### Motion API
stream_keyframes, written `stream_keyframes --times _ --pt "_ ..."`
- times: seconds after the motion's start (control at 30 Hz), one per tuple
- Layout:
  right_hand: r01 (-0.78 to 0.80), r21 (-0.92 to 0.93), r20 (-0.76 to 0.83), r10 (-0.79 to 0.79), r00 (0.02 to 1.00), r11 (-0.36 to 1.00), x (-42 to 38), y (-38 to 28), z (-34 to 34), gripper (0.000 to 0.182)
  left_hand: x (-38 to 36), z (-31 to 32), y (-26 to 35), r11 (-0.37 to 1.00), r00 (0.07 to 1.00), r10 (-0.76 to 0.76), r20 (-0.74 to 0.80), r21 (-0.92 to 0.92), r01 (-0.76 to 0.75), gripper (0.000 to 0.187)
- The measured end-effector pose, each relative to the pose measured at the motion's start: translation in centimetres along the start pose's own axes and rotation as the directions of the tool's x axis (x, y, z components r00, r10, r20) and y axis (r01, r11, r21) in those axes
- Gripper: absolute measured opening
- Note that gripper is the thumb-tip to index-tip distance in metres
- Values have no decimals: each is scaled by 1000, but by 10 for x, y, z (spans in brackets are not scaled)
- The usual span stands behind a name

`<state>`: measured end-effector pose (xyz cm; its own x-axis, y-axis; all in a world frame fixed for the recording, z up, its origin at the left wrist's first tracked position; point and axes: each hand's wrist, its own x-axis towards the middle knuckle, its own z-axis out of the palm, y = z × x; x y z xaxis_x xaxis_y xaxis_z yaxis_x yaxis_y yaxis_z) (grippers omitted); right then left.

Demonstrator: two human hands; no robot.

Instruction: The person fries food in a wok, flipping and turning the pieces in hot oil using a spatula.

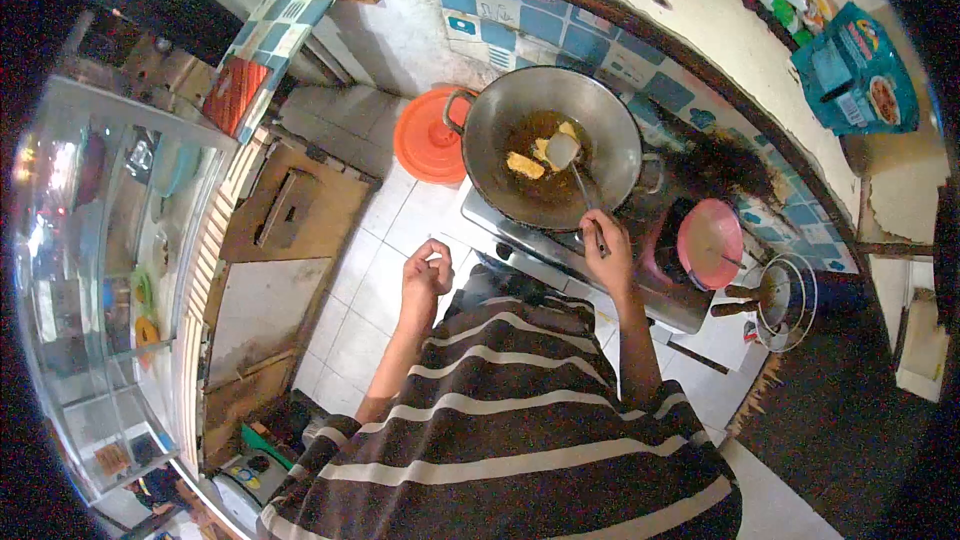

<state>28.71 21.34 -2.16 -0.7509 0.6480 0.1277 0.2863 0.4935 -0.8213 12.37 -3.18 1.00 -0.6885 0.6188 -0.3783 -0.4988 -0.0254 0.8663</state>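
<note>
Well, wok (490,120) on stove (662,302) nr tiled wall (590,42); R hand (607,250) grips spatula (562,150), L hand (428,270) half-curled.

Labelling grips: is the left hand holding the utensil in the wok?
No, the right hand grips the utensil, while the left hand is clearly apart.

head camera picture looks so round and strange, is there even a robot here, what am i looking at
No robot: these are a person's own bare hands. The single picture comes from a camera worn on the head, looking forward and down, so the striped shirt at the bottom is the wearer's.

The right hand grips a long-handled utensil, its head in a wide pan on the stove, among yellowish pieces. The left hand is loosely curled, with nothing visible in it. A pink bowl sits right of the pan.
</note>
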Motion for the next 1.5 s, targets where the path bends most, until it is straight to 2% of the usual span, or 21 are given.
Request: stream_keyframes --times 0.07,0.13,0.33,0.47,0.57,0.67,0.77,0.8,0.87,0.97,1.07,1.1,1.13,1.17,1.2,1.27,1.37,1.47,1.5 --pt "76 -43 -13 -77 997 996 -1 5 5 12 0 -3 8 999 999 44 -2 -6 -44 25" --pt "134 -79 -20 -136 991 988 0 0 6 11 6 -13 9 998 1000 27 1 -53 -27 23" --pt "115 -100 46 -111 993 988 -4 -8 14 11 12 -28 11 998 1000 21 -14 -57 -21 25" --pt "102 -76 20 -101 995 992 -13 -16 24 10 14 -40 4 994 999 -29 14 -102 30 27" --pt "263 -118 -5 -265 964 958 -16 -9 34 9 18 -52 -10 996 999 19 37 -86 -16 20" --pt "202 -141 2 -204 979 969 -21 -14 38 8 19 -55 -6 999 999 -32 -8 4 32 13" --pt "112 -77 3 -112 994 991 -19 -19 41 8 21 -60 -2 995 998 -54 34 -82 57 16" --pt "108 -102 -11 -109 994 989 -18 -22 43 9 21 -61 -1 990 996 -74 47 -119 79 24" --pt "94 -153 -38 -101 994 984 -17 -29 43 10 22 -62 0 993 998 -42 44 -105 47 24" --pt "76 -202 -135 -105 985 976 -14 -14 48 14 25 -60 6 999 999 -19 39 -48 21 25" --pt "66 -168 -306 -115 945 984 -10 11 58 15 30 -57 8 998 999 -16 51 -60 19 26" --pt "-71 98 -306 98 947 993 -8 9 57 15 33 -56 8 997 998 -5 67 -75 10 26" --pt "-206 354 -248 304 920 912 -5 8 55 16 34 -55 8 996 997 4 83 -90 4 26" --pt "-326 577 -138 483 865 749 -2 8 54 16 35 -53 7 998 997 12 77 -66 -6 17" --pt "-349 595 -97 497 863 724 -1 13 53 17 35 -50 7 999 997 19 71 -43 -16 9" --pt "-392 625 -22 517 856 675 3 24 48 18 35 -44 6 999 997 37 73 -29 -35 9" --pt "-489 702 121 590 799 518 12 9 44 23 37 -28 1 998 994 39 98 -56 -34 6" --pt "-387 805 143 485 863 450 12 18 47 24 38 -6 -3 998 996 -11 84 -55 15 12" --pt "-393 808 146 497 856 440 13 18 47 24 38 0 -3 997 995 -27 100 -73 34 18"
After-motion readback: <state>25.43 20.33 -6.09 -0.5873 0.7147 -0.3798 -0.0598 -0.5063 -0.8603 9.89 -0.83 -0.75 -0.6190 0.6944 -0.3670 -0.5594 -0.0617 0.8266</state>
